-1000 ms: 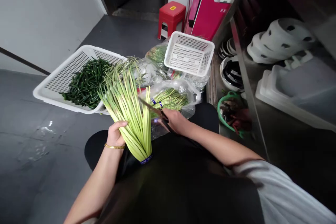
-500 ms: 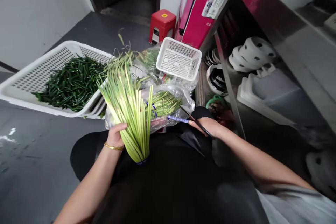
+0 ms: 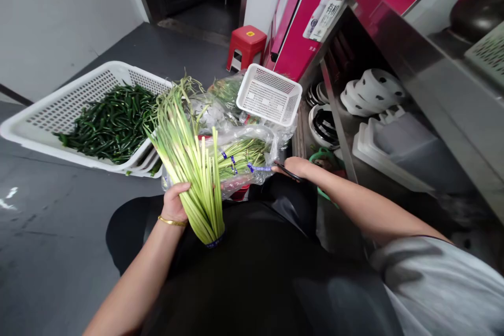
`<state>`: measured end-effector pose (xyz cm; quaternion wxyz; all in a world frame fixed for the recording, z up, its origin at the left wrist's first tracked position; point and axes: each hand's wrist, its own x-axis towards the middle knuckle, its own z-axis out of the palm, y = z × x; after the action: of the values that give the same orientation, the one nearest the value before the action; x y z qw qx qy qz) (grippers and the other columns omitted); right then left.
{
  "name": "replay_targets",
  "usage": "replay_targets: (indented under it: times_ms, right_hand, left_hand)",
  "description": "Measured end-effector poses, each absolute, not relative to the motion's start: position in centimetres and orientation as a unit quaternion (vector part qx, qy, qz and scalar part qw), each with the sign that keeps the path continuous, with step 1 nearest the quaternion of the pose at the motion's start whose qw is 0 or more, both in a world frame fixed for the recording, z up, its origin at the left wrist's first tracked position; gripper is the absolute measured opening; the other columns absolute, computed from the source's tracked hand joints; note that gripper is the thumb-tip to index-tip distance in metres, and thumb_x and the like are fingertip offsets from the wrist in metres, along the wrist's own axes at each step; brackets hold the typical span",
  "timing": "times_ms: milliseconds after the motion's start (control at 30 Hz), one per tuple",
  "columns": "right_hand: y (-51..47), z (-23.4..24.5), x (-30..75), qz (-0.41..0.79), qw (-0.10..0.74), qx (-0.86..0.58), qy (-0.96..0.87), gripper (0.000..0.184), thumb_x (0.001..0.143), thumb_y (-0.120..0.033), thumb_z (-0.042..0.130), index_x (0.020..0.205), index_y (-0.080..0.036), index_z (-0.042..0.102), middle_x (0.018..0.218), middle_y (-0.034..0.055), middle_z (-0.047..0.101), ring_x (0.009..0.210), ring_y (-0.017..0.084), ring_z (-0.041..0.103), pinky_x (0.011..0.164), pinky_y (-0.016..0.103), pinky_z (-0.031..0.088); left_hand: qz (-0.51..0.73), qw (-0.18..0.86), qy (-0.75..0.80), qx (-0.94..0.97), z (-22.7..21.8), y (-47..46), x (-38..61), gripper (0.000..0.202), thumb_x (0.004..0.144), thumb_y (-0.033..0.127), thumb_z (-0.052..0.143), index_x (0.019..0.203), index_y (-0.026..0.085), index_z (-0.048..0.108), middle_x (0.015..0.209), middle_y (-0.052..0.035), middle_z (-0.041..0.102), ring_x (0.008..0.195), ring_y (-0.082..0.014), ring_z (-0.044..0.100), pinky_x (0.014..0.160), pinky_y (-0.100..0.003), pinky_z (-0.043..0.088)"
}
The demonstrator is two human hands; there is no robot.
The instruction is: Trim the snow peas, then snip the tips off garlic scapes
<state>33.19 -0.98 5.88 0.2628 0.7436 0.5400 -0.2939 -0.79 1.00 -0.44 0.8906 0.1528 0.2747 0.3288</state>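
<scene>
My left hand (image 3: 174, 203) is closed round a thick bunch of pale green garlic stems (image 3: 188, 160), held upright over my lap with a blue band at its base. My right hand (image 3: 296, 168) is closed on dark scissors (image 3: 286, 171) and a strip of blue band (image 3: 258, 168), and rests at the edge of a clear plastic bag (image 3: 271, 139). More banded bunches of stems (image 3: 240, 155) lie inside that bag.
A large white slotted basket (image 3: 47, 115) of dark green peppers (image 3: 112, 123) sits on the grey floor at left. A small empty white basket (image 3: 269, 95) rests on the bags. A red stool (image 3: 246, 44) stands behind. Steel shelving (image 3: 397, 63) with dishes and trays runs along the right.
My right hand has drawn the scissors away from the held bunch and over to the bag's right edge, with a blue band strip in it. The left hand keeps its hold on the stems.
</scene>
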Motion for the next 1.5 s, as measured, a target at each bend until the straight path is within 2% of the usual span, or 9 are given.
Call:
replay_targets:
  times_ms: [67, 167, 300, 533, 733, 967, 1133, 1333, 1500]
  right_hand:
    - [-1.3, 6.1, 33.1, -0.291, 0.246, 0.751, 0.539, 0.081, 0.079, -0.077, 0.031, 0.090, -0.006, 0.070, 0.080, 0.0195, 0.069, 0.089, 0.029, 0.066, 0.075, 0.031, 0.047]
    - [-3.2, 7.1, 32.6, -0.290, 0.198, 0.745, 0.567, 0.075, 0.083, -0.074, 0.029, 0.082, -0.012, 0.070, 0.068, 0.0132, 0.068, 0.075, 0.024, 0.067, 0.066, 0.028, 0.046]
    - [-6.5, 8.5, 30.0, -0.301, 0.116, 0.683, 0.655, 0.065, 0.087, -0.069, 0.028, 0.073, -0.017, 0.065, 0.067, 0.0092, 0.067, 0.067, 0.021, 0.065, 0.058, 0.025, 0.041]
    - [-6.5, 8.4, 25.8, -0.249, 0.047, 0.654, 0.713, 0.058, 0.088, -0.065, 0.032, 0.083, -0.017, 0.064, 0.080, 0.0132, 0.071, 0.080, 0.026, 0.068, 0.063, 0.026, 0.042]
    - [-5.4, 7.5, 25.4, -0.287, 0.008, 0.640, 0.713, 0.053, 0.087, -0.064, 0.038, 0.085, -0.017, 0.064, 0.083, 0.0129, 0.070, 0.085, 0.026, 0.067, 0.064, 0.027, 0.043]
    - [-4.6, 7.2, 26.7, -0.490, -0.085, 0.548, 0.673, 0.049, 0.091, -0.058, 0.031, 0.080, -0.018, 0.056, 0.058, -0.0010, 0.056, 0.047, 0.012, 0.055, 0.050, 0.022, 0.040]
    - [-4.6, 6.6, 27.6, -0.457, -0.144, 0.540, 0.692, 0.043, 0.087, -0.055, 0.043, 0.068, -0.018, 0.053, 0.054, -0.0022, 0.050, 0.051, 0.011, 0.050, 0.048, 0.020, 0.034]
    - [-5.8, 5.9, 29.1, -0.511, -0.092, 0.639, 0.568, 0.047, 0.086, -0.060, 0.040, 0.067, -0.018, 0.050, 0.050, -0.0025, 0.048, 0.039, 0.010, 0.047, 0.041, 0.020, 0.034]
    - [-6.8, 6.4, 29.6, -0.515, -0.097, 0.598, 0.607, 0.040, 0.088, -0.055, 0.040, 0.075, -0.019, 0.051, 0.057, -0.0024, 0.052, 0.045, 0.010, 0.053, 0.048, 0.020, 0.040]
  left_hand:
    - [0.345, 0.887, 0.262, 0.158, -0.4, 0.9, -0.9, 0.048, 0.064, 0.028, 0.058, 0.109, 0.011, 0.063, 0.088, -0.0143, 0.072, 0.091, -0.0401, 0.065, 0.074, -0.054, 0.055]
    - [0.369, 0.885, 0.228, 0.172, 0.2, 0.9, -0.7, 0.054, 0.065, 0.027, 0.057, 0.117, 0.013, 0.059, 0.109, -0.0161, 0.067, 0.081, -0.0342, 0.068, 0.064, -0.045, 0.057]
    - [0.370, 0.886, 0.211, 0.185, 0.9, 0.9, -0.1, 0.056, 0.064, 0.026, 0.057, 0.120, 0.016, 0.056, 0.128, -0.0165, 0.058, 0.077, -0.0296, 0.069, 0.063, -0.041, 0.057]
    - [0.328, 0.896, 0.200, 0.223, 1.4, 1.0, 0.2, 0.050, 0.059, 0.030, 0.059, 0.106, 0.013, 0.064, 0.112, -0.0179, 0.066, 0.071, -0.0266, 0.066, 0.060, -0.039, 0.054]
    - [0.315, 0.879, 0.176, 0.313, 2.8, 1.0, 0.8, 0.052, 0.059, 0.032, 0.058, 0.105, 0.010, 0.067, 0.098, -0.0177, 0.069, 0.062, -0.0235, 0.062, 0.056, -0.037, 0.049]
    - [0.279, 0.893, 0.137, 0.325, 2.6, 1.2, 1.2, 0.056, 0.056, 0.036, 0.060, 0.106, 0.010, 0.067, 0.098, -0.0168, 0.068, 0.057, -0.0213, 0.061, 0.050, -0.034, 0.047]
    - [0.253, 0.900, 0.153, 0.321, 2.2, 1.4, 1.0, 0.055, 0.055, 0.038, 0.061, 0.103, 0.011, 0.065, 0.094, -0.0173, 0.068, 0.058, -0.0231, 0.061, 0.051, -0.036, 0.047]
    - [0.309, 0.879, 0.130, 0.338, 2.2, 1.2, 0.7, 0.053, 0.057, 0.038, 0.061, 0.104, 0.013, 0.066, 0.095, -0.0162, 0.068, 0.053, -0.0193, 0.058, 0.049, -0.035, 0.046]
    - [0.373, 0.843, 0.202, 0.329, 2.5, 1.2, 0.0, 0.058, 0.056, 0.040, 0.061, 0.108, 0.013, 0.065, 0.101, -0.0179, 0.067, 0.049, -0.0161, 0.054, 0.046, -0.033, 0.043]
